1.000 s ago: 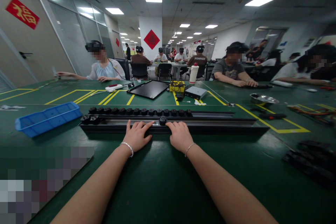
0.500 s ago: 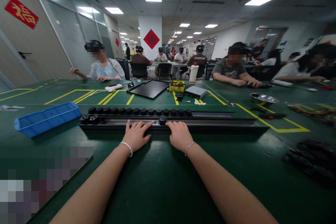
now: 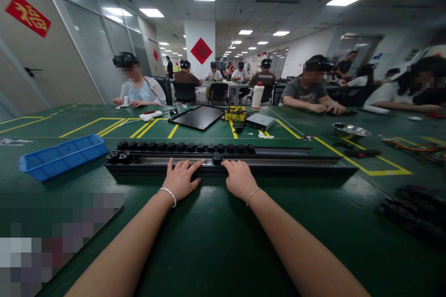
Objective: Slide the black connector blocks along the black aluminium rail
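Both hands lie flat on the near edge of the long black rail (image 3: 223, 163); the left hand (image 3: 181, 180) has its fingers spread across the rail top, the right hand (image 3: 239, 180) has its fingers curled over the edge beside a small black slider (image 3: 216, 159); neither grip pinches anything; over the last second the hands hold the same places and the slider between them has not shifted, so the work looks paused rather than advancing; only a co-worker's arm across the bench (image 3: 209, 241) has drawn in; the rail lies with its long axis left to right across the bench, parallel to the person, one end near the blue tray (image 3: 62, 155); a row of black knobs (image 3: 184, 147) runs along its far side.
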### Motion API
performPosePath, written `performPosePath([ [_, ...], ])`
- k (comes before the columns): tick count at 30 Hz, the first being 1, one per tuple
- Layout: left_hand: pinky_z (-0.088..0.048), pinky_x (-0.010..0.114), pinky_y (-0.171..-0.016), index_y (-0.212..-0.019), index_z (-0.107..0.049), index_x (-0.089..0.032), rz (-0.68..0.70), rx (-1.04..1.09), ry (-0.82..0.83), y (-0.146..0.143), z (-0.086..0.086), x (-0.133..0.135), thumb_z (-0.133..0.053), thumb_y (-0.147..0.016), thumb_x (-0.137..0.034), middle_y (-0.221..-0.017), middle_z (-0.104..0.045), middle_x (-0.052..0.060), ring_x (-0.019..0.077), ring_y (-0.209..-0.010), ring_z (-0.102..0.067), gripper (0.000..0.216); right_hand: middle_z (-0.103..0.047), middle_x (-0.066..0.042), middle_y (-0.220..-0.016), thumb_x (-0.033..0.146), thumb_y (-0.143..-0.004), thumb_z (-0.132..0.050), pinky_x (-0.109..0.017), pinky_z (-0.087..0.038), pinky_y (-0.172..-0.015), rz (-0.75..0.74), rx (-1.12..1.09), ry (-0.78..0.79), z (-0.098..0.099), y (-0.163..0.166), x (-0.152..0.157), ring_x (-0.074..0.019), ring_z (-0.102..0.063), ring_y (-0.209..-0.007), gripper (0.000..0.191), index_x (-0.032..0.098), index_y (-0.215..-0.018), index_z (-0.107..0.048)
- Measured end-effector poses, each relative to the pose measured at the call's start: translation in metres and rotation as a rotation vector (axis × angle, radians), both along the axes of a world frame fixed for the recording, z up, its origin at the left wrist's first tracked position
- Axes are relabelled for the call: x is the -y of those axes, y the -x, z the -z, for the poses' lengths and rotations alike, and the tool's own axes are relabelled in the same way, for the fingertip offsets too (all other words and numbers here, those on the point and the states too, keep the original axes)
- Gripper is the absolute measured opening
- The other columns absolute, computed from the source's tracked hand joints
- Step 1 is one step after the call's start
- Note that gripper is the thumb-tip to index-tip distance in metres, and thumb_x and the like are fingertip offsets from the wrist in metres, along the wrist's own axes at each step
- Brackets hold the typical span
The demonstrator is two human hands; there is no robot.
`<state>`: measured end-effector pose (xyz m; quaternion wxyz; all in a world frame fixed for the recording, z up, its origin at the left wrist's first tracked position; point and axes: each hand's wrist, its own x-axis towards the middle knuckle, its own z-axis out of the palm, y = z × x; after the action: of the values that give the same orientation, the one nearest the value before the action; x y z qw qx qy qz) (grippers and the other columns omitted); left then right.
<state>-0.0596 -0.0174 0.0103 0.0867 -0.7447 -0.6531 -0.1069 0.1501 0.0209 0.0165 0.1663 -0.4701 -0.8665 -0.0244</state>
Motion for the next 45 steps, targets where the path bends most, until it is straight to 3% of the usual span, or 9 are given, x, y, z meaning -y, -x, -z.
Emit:
performPosePath([
  [13, -0.004, 0.06, -0.104, -0.133, -0.034, -0.037, -0.011, -0.015, -0.022, -0.003, -0.001, 0.001, -0.046, -0.078, -0.038, -0.114, -0.057, 0.003, 0.0253, -0.111, -0.047, 0.056, -0.06, -0.007, -0.096, 0.013, -0.077, -0.04, -0.032, -0.029, -0.085, -0.006, -0.041, -0.032, 0.002, 0.0, -0.002, -0.0205, -0.047, -0.09, 0.035, 0.019, -0.109, -0.054],
  [16, -0.002, 0.057, -0.107, -0.13, -0.039, -0.028, 0.025, -0.016, -0.04, -0.009, 0.0, 0.001, -0.043, -0.079, -0.036, -0.121, -0.055, 0.006, 0.0245, -0.115, -0.045, 0.053, -0.06, -0.008, -0.098, 0.013, -0.077, -0.041, -0.032, -0.029, -0.086, -0.009, -0.038, -0.028, 0.003, 0.0, -0.001, -0.0205, -0.046, -0.092, 0.036, 0.019, -0.11, -0.054],
  [19, -0.01, 0.048, -0.109, -0.126, -0.042, -0.016, 0.025, -0.03, -0.052, -0.017, 0.002, -0.001, -0.044, -0.077, -0.04, -0.124, -0.053, 0.012, 0.025, -0.118, -0.044, 0.055, -0.059, -0.008, -0.1, 0.014, -0.077, -0.041, -0.033, -0.029, -0.087, -0.009, -0.038, -0.042, 0.004, 0.0, -0.001, -0.0212, -0.045, -0.094, 0.038, 0.018, -0.112, -0.053],
  [26, -0.021, 0.05, -0.1, -0.111, -0.052, -0.014, -0.156, -0.066, -0.06, -0.039, 0.002, -0.011, -0.045, -0.073, -0.048, -0.111, -0.057, 0.015, 0.0303, -0.108, -0.048, 0.051, -0.056, -0.01, -0.105, 0.017, -0.08, -0.04, -0.035, -0.026, -0.092, -0.014, -0.026, -0.063, 0.009, 0.0, 0.001, -0.0218, -0.042, -0.098, 0.045, 0.02, -0.124, -0.047],
  [30, -0.02, 0.059, -0.097, -0.102, -0.055, -0.015, -0.268, -0.015, -0.042, -0.058, 0.001, -0.017, -0.043, -0.073, -0.052, -0.106, -0.058, 0.016, 0.0324, -0.104, -0.049, 0.049, -0.056, -0.009, -0.103, 0.019, -0.08, -0.042, -0.035, -0.027, -0.091, -0.021, -0.025, -0.072, 0.01, -0.001, 0.001, -0.0216, -0.042, -0.098, 0.045, 0.024, -0.124, -0.047],
  [35, -0.008, 0.058, -0.104, -0.119, -0.046, -0.017, -0.147, 0.009, -0.106, -0.069, 0.007, -0.016, -0.041, -0.076, -0.04, -0.118, -0.054, 0.014, 0.0297, -0.112, -0.046, 0.049, -0.057, -0.009, -0.102, 0.021, -0.08, -0.042, -0.034, -0.029, -0.09, -0.027, -0.011, -0.076, 0.008, -0.003, 0.001, -0.021, -0.043, -0.097, 0.043, 0.023, -0.122, -0.048],
  [45, -0.01, 0.051, -0.106, -0.115, -0.048, -0.016, -0.135, 0.046, -0.172, -0.067, 0.013, -0.017, -0.042, -0.077, -0.04, -0.114, -0.058, 0.012, 0.0272, -0.11, -0.048, 0.045, -0.058, -0.007, -0.105, 0.02, -0.08, -0.042, -0.033, -0.031, -0.087, -0.066, -0.038, -0.078, 0.009, -0.007, -0.003, -0.0206, -0.045, -0.096, 0.041, 0.024, -0.12, -0.05],
])
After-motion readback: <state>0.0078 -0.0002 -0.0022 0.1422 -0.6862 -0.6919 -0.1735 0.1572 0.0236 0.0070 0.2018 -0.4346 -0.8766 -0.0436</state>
